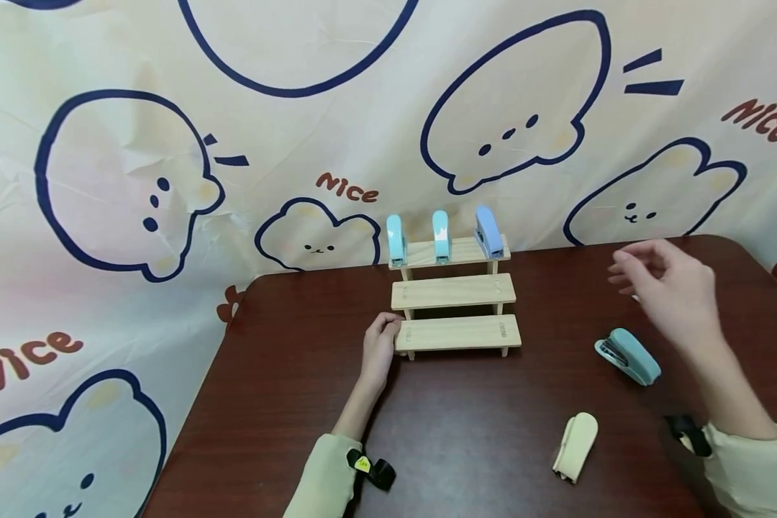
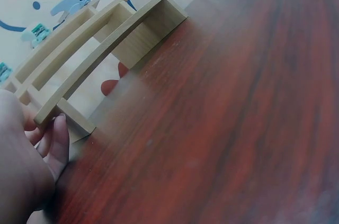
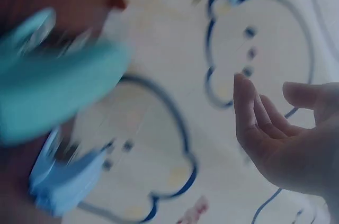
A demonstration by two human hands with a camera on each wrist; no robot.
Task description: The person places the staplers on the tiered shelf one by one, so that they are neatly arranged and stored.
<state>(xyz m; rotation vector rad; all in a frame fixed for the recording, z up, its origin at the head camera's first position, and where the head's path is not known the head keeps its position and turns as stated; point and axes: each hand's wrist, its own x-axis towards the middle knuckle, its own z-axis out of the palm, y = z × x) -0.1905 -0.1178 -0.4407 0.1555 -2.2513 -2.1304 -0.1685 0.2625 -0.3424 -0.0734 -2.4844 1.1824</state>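
The dark brown counter [image 1: 473,432] is carrying everything, and I'm reading its sheen as smooth enough to let light things slide. At its far side, the three-tier wooden stand [image 1: 453,291] is looking light but stiff; I'm judging that a sideways knock could shift it, so I'm favouring a hold at a shelf end. The left hand [image 1: 378,349] is doing just that, gripping the left end of the lowest shelf. The right hand [image 1: 676,288] is hovering over the counter's right side, holding nothing, fingers curving and thumb standing apart. Below it, the teal stapler [image 1: 629,356] is lying on the counter; I'm expecting a firm, slick body of modest weight, and I'm preferring a pinch across its sides, avoiding pressure on the hinged top. Near it, the right wrist view is showing a blue stapler [image 3: 69,176]. The cream stapler [image 1: 576,446] is lying closer to the person, probably handling likewise. Three bluish staplers [image 1: 441,237] are lining the top shelf, and I'm suspecting they'd topple if bumped.
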